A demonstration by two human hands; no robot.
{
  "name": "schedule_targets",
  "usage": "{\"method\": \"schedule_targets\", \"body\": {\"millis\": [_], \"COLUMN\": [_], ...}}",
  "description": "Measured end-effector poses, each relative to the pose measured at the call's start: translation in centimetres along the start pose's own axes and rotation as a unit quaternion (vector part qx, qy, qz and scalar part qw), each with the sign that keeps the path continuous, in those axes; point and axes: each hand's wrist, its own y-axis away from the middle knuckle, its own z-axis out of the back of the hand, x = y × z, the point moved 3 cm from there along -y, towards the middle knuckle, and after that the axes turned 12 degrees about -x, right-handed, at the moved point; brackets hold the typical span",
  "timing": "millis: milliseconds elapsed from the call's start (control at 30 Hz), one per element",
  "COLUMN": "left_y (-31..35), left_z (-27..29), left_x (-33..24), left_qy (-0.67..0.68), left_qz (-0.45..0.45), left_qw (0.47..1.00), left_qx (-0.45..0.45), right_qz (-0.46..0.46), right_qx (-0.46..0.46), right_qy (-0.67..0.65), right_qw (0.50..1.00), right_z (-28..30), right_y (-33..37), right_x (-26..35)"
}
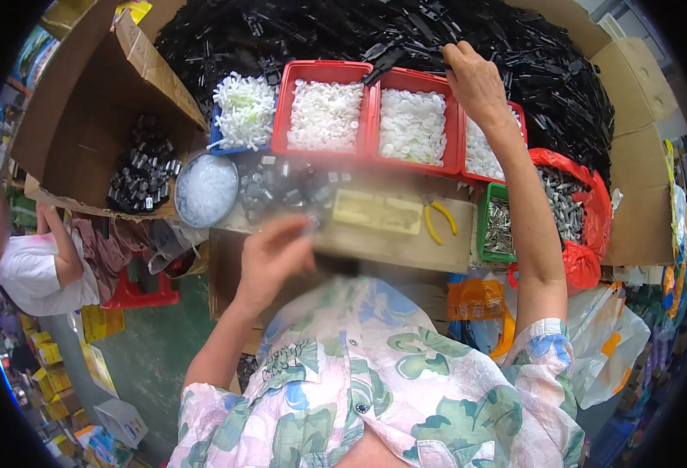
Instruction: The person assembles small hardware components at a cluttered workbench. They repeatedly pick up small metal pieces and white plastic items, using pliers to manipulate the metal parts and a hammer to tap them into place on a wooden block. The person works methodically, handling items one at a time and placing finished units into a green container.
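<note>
My right hand (pixel 476 82) reaches far forward over a heap of black plastic parts (pixel 312 35). Its fingers are curled down together at the heap, and whatever lies between them is hidden. My left hand (pixel 277 261), blurred by motion, hovers in front of my chest by the near edge of the work surface. Its bent fingers are close to small clear-and-grey parts (pixel 277 183); whether they grip anything does not show. Between the hands, a cream plastic tray (pixel 376 212) lies beside yellow-handled pliers (pixel 440 221).
Red bins (pixel 281 117) hold small white pieces, next to a blue bin (pixel 240 143). A round bowl (pixel 206 190), a cardboard box (pixel 70 148), a green bin of metal pins (pixel 498 222) and a red bag (pixel 597 210) surround the surface. Another person (pixel 43 265) sits at left.
</note>
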Motion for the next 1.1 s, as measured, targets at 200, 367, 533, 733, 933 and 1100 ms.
{"method": "schedule_targets", "body": {"millis": [200, 367, 533, 733, 933, 1100], "left_y": [-0.4, -1.0, -1.4, -1.8, -1.6, -1.1], "left_z": [-0.2, 0.3, 0.0, 0.0, 1.0, 0.3], "left_x": [0.3, 1.9, 1.7, 1.2, 1.7, 2.2], "left_qy": [0.047, 0.07, 0.085, 0.099, 0.11, 0.1], "left_qz": [0.012, 0.034, 0.055, 0.031, 0.008, 0.028], "left_qw": [0.999, 0.997, 0.995, 0.994, 0.994, 0.995], "left_qx": [0.011, 0.019, 0.007, 0.029, 0.015, 0.011], "right_qz": [-0.031, -0.025, -0.036, -0.157, -0.109, 0.073], "right_qx": [0.034, -0.003, -0.046, 0.028, -0.001, -0.026], "right_qy": [0.098, -0.021, -0.124, -0.143, -0.276, -0.327], "right_qw": [0.994, 0.999, 0.991, 0.977, 0.955, 0.942], "right_z": [-2.2, -3.9, -8.0, -12.4, -5.5, 2.5], "right_y": [0.0, -2.9, -7.6, -11.5, -8.7, -1.3], "right_x": [-1.8, 2.2, 6.9, 7.0, 6.6, 6.8]}}
